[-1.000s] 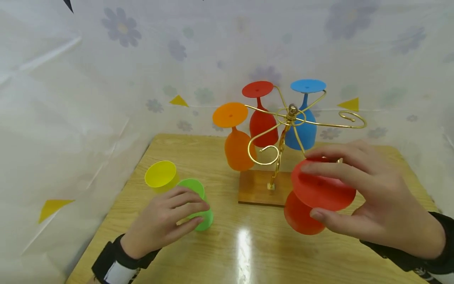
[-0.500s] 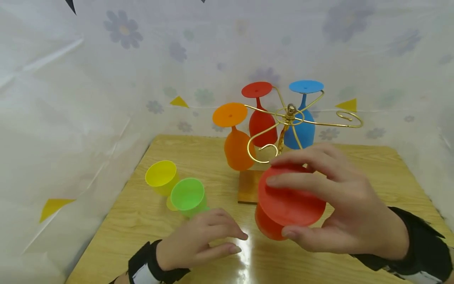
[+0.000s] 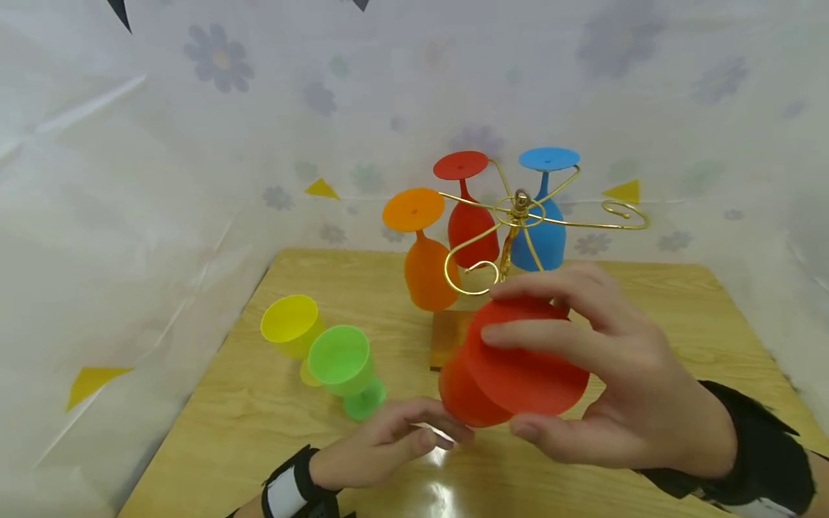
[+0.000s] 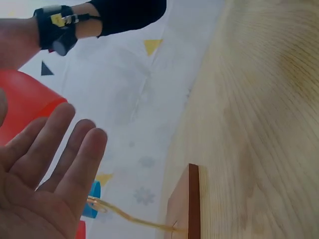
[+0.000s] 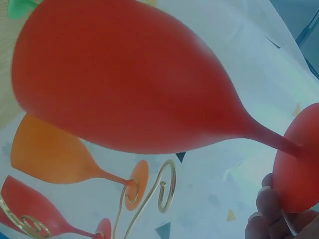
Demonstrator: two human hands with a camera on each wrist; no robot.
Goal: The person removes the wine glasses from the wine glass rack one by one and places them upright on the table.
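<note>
My right hand [image 3: 512,381] grips a red goblet [image 3: 518,360] by its round foot, bowl pointing left and down, above the table in front of the rack. In the right wrist view the goblet's bowl [image 5: 124,84] fills the frame, and my fingers [image 5: 264,214] pinch the foot. My left hand [image 3: 395,442] lies below the bowl with its fingers relaxed and holds nothing. The left wrist view shows its straight fingers [image 4: 60,149] reaching towards the red bowl [image 4: 22,109]; whether they touch is unclear.
A gold wire rack [image 3: 518,216] on a wooden base [image 3: 443,338] holds orange [image 3: 424,277], red [image 3: 473,226] and blue [image 3: 544,244] goblets upside down. Green [image 3: 340,360] and yellow [image 3: 289,324] goblets stand at the left of the wooden table [image 3: 680,316]. Flowered sheets wall the table in.
My right hand has carried the red goblet left and down, away from the rack arm. My left hand has let go of the green goblet and moved right, under the red bowl.
</note>
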